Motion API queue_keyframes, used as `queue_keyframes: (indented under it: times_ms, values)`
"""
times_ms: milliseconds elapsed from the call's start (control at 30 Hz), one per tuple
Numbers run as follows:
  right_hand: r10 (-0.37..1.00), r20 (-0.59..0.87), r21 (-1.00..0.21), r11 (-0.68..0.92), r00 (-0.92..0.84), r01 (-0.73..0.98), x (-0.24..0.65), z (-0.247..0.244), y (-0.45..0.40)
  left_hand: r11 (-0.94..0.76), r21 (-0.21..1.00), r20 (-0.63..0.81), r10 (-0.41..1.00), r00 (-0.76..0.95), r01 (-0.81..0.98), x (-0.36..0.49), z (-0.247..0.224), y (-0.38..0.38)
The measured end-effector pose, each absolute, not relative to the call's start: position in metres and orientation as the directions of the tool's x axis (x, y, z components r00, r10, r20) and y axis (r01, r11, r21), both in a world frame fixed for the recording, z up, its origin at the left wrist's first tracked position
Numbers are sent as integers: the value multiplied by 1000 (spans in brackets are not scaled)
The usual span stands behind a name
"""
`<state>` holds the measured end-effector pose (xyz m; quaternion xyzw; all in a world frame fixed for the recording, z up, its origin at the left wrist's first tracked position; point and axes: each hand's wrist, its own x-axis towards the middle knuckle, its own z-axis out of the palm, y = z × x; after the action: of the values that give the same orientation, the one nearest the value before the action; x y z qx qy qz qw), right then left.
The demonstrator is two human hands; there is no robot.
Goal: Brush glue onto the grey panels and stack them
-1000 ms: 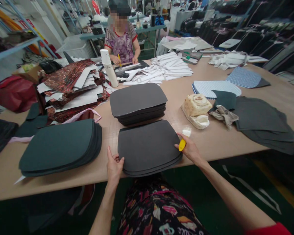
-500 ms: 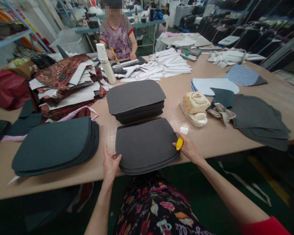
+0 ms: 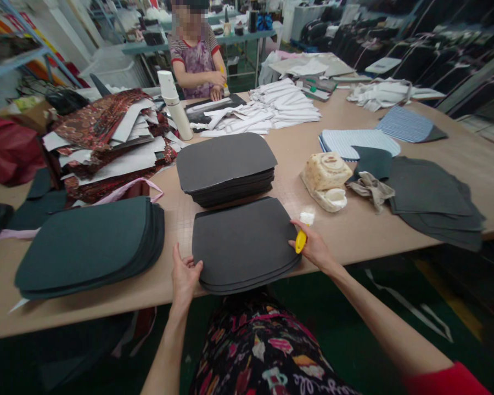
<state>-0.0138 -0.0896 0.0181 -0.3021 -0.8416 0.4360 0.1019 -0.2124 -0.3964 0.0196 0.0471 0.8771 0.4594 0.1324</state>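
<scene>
In the head view, the near stack of dark grey panels point(image 3: 245, 241) lies flat on the table point(image 3: 354, 238) in front of the person, its front edge at the table's edge and seemingly a little past it. The left hand point(image 3: 185, 277) is at its left side, thumb against the edge, the other fingers loosely spread and wrapped around nothing. The right hand point(image 3: 313, 245) grasps the yellow handle of a brush point(image 3: 300, 241), its fingertips also touching the stack's right edge; the white bristles point away over the table.

Just behind sits the far stack point(image 3: 226, 156); a dark green stack point(image 3: 84, 241) lies to the left, and a crusted tub point(image 3: 326, 171) and a crumpled rag point(image 3: 372, 189) to the right.

An uneven push from the two hands could fan the layers, since they look loose and already slightly stepped at the front. A pull toward the body could tip panels off, given that overhang. If the bristles are wet, which I cannot tell, turning the right wrist inward might smear the top panel. Pushing forward could knock the far stack, as the gap is narrow.
</scene>
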Motion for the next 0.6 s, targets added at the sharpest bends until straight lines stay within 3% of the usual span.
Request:
queue_keyframes:
  times_ms: [133,300,600]
  values:
    - [593,-93,-817,414,-800,402,-15,19,-90,642,764,-119,249,-961,72,-205,26,-387]
    - [597,-96,-825,400,-796,399,-17,18,-89,682,594,72,484,-872,427,-205,22,-387]
    - [580,-88,-843,390,-810,371,-17,22,-87,725,522,38,508,-861,450,-216,19,-388]
